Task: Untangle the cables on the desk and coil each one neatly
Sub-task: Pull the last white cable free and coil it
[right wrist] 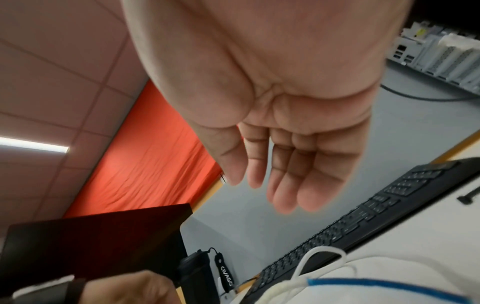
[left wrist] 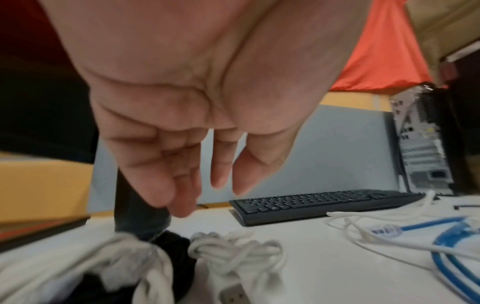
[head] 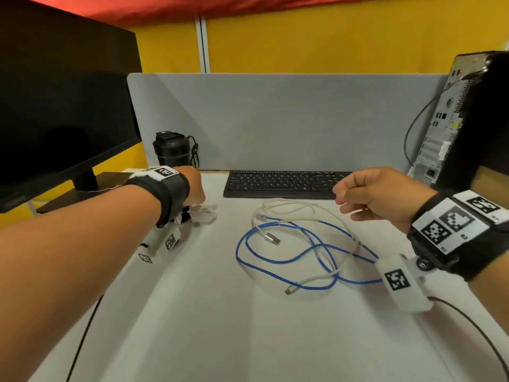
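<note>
while both hands hover over the desk [head: 192,312] holding nothing, the tangle lies between them.

left hand [head: 192,188]: fingers straight and loose, pointing down just above a white coiled bundle [left wrist: 233,250] at the desk's left — not touching it, as far as the left wrist view shows.

right hand [head: 380,197]: fingers relaxed, a little curled, empty, above the right side of the tangle.

blue cable [head: 275,260]: thin and limp, sprawled in wide loops mid-desk in front of the keyboard [head: 283,184]; probably light, a bit springy, and likely to hold its curl.

white cable [head: 297,208]: soft and slack, crossing the blue one at several places; its metal plug [head: 272,239] lies inside the blue loops, a second small plug [head: 289,291] nearer the person.

where to hold: a plug end looks best — rigid, easy to pinch, and it can be fed back through the crossings.

risk: pulling mid-length would likely tighten the crossings.
</note>
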Demonstrator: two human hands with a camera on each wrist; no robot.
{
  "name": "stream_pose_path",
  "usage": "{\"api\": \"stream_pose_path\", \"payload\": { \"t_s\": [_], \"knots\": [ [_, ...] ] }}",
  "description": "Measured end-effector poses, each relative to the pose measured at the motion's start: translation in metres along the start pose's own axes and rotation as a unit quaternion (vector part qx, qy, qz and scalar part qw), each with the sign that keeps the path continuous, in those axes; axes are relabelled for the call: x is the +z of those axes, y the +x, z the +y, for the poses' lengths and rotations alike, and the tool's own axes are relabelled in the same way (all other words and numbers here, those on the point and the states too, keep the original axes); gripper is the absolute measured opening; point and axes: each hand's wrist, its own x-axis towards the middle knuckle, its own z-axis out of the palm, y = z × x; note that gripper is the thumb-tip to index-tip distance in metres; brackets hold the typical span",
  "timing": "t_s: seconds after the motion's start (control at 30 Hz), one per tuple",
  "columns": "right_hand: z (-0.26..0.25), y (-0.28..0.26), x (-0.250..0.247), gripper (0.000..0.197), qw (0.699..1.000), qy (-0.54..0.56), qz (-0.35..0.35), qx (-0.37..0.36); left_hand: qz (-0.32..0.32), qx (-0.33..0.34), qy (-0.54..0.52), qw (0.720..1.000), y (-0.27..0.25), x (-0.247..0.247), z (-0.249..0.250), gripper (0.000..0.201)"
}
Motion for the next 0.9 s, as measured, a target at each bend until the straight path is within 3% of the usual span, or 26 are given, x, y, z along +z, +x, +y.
{"api": "stream_pose_path", "payload": {
  "t_s": [0.07, 0.17, 0.27, 0.33, 0.37, 0.5, 0.57, 0.6, 0.67, 0.73, 0.83, 0.9],
  "knots": [
    [-0.001, -0.003, -0.005, 0.011, 0.998, -0.061, -0.005, -0.010, 0.041, 0.016, 0.007, 0.999, -0.005, -0.008, 0.002, 0.020],
    [-0.002, -0.005, -0.004, 0.014, 0.977, -0.210, -0.019, -0.027, 0.052, 0.118, -0.028, 0.991, -0.028, -0.020, 0.027, 0.025],
    [-0.004, -0.002, 0.006, 0.021, 0.907, -0.417, -0.041, -0.043, -0.056, 0.245, -0.096, 0.963, -0.065, -0.022, 0.056, 0.021],
    [-0.005, 0.002, 0.015, 0.036, 0.847, -0.523, -0.085, -0.037, -0.134, 0.285, -0.096, 0.944, -0.085, -0.015, 0.074, 0.025],
    [-0.005, 0.004, 0.019, 0.042, 0.832, -0.543, -0.112, -0.026, -0.156, 0.301, -0.070, 0.938, -0.093, -0.011, 0.082, 0.031],
    [0.000, 0.006, 0.038, 0.035, 0.782, -0.598, -0.172, -0.017, -0.152, 0.331, 0.033, 0.930, -0.106, 0.006, 0.095, 0.037],
    [-0.002, 0.009, 0.036, 0.029, 0.797, -0.583, -0.149, -0.041, -0.153, 0.330, 0.040, 0.931, -0.108, 0.009, 0.090, 0.029],
    [-0.005, 0.011, 0.030, 0.024, 0.833, -0.537, -0.120, -0.055, -0.153, 0.328, 0.042, 0.931, -0.109, 0.008, 0.087, 0.025],
    [-0.011, 0.017, 0.013, 0.011, 0.935, -0.347, -0.050, -0.061, -0.156, 0.327, 0.049, 0.931, -0.110, 0.008, 0.077, 0.018],
    [-0.020, 0.016, -0.003, 0.011, 0.988, -0.149, -0.019, -0.049, -0.158, 0.327, 0.058, 0.930, -0.114, 0.009, 0.066, 0.013],
    [-0.033, 0.009, -0.021, 0.015, 0.997, -0.020, 0.007, -0.070, -0.131, 0.326, 0.062, 0.934, -0.120, 0.010, 0.052, 0.016],
    [-0.038, 0.005, -0.029, 0.016, 0.996, 0.002, 0.031, -0.082, -0.104, 0.320, 0.038, 0.941, -0.123, 0.006, 0.042, 0.018]
  ]
}}
